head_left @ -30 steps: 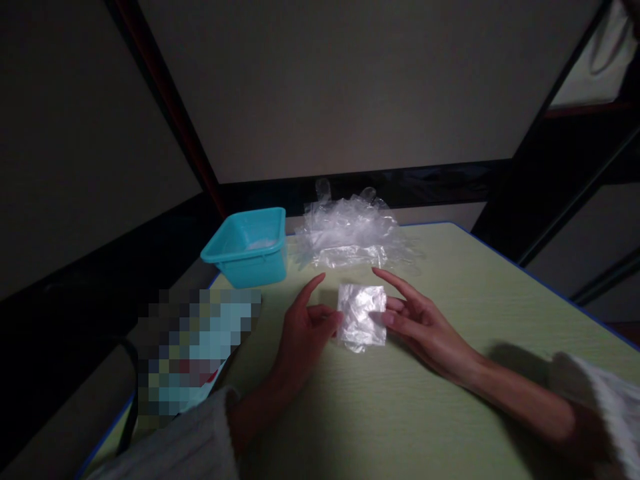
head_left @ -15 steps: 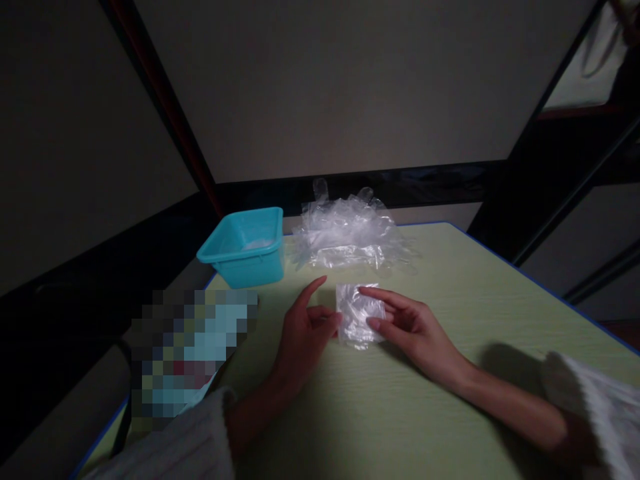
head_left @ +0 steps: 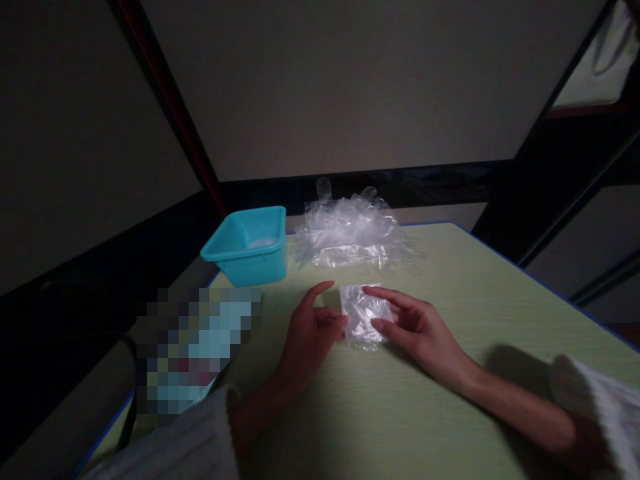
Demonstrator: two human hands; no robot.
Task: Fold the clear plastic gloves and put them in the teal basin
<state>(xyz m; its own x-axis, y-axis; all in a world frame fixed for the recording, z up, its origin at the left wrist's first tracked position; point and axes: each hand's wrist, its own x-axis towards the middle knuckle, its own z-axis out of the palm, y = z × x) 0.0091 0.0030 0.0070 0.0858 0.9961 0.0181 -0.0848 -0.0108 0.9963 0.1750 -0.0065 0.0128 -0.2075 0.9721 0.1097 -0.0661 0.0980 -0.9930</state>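
Observation:
A folded clear plastic glove [head_left: 367, 321], now a small crinkled square, is held just above the table between both my hands. My left hand [head_left: 311, 333] pinches its left edge with the thumb and the lower fingers, while the index finger is raised off it. On the right side, my right hand [head_left: 423, 328] grips the square, with the thumb on its front face and the index finger along the top. The other right fingers are partly hidden behind it. Beyond my hands lies a loose heap of clear disposable plastic gloves [head_left: 350, 230].
A turquoise plastic basket [head_left: 255, 267] stands at the table's back left with something whitish inside. Nearer on the left lies a blurred-out flat object [head_left: 205, 353]. The pale green table [head_left: 400, 420] has a blue edge, and panels [head_left: 350, 87] rise behind it.
The whole view has shifted slightly, so everything appears a little further right. Both hands keep their hold on the folded glove, with almost no change in the fingers.

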